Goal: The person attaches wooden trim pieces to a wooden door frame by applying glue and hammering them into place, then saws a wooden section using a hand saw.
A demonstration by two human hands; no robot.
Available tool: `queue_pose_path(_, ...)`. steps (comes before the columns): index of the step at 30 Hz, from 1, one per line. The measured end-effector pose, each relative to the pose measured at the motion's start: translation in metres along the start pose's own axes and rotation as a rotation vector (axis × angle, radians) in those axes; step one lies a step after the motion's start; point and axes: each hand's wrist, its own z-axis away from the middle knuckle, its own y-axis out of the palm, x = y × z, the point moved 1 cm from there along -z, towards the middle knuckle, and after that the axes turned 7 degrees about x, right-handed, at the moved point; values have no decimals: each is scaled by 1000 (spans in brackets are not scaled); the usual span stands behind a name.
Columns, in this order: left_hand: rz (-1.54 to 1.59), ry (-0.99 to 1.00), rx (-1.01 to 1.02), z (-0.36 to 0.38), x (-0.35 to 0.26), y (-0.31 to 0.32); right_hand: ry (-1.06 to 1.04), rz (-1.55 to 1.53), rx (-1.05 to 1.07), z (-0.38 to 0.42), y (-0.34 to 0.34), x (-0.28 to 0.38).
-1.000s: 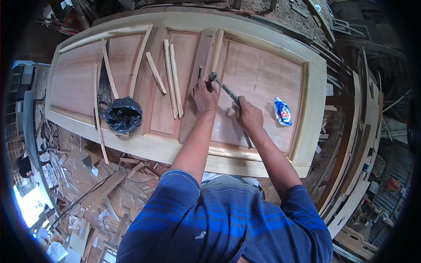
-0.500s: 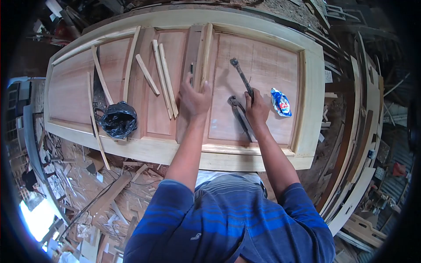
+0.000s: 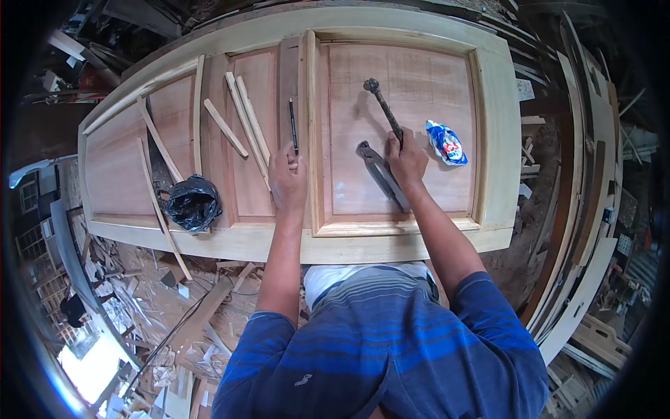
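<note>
My right hand (image 3: 408, 157) is wrapped round the handle of a hammer (image 3: 384, 108), its head raised over the right panel of a wooden door (image 3: 412, 244). A pair of pincers (image 3: 377, 171) lies on that panel, just left of the hand. My left hand (image 3: 287, 180) is over the middle of the door with its fingers curled closed. What they hold, if anything, is too small to make out. A dark pencil (image 3: 293, 126) lies on the brown crosspiece, its lower end by the left fingertips. A blue and white plastic packet (image 3: 446, 143) lies right of the hammer.
Several thin wooden strips (image 3: 225, 127) lie across the door's left half. A black plastic bag (image 3: 192, 204) sits open near its front edge. Wood scraps (image 3: 174, 314) cover the floor at left, and long boards (image 3: 569, 202) stand along the right side.
My left hand has drawn back towards me and its fingers have curled. The right hand still grips the hammer. The whole view has shifted slightly.
</note>
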Motion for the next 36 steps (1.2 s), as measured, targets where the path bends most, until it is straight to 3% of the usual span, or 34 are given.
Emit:
queue_pose_path(2,-1,-62,-19,-14,2,7,1,6,1,0,-1,0)
queue_pose_path(5,-245,170,-103,-30,-3,31,-20,15,-1,0,0,-1)
queue_pose_path(8,-458,239,-277,-43,5,59,-29,-12,7,0,3,-5)
queue_pose_path(14,-552,148,-277,-51,9,80,-82,16,-26,1,3,-6)
queue_pose_path(23,-639,162,-235,-62,19,89,-114,32,-30,1,4,-3)
queue_pose_path(26,-623,251,-257,-63,24,91,-121,-42,33,3,-3,3)
queue_pose_path(36,-633,190,-255,-62,19,91,-297,-6,261,15,-22,61)
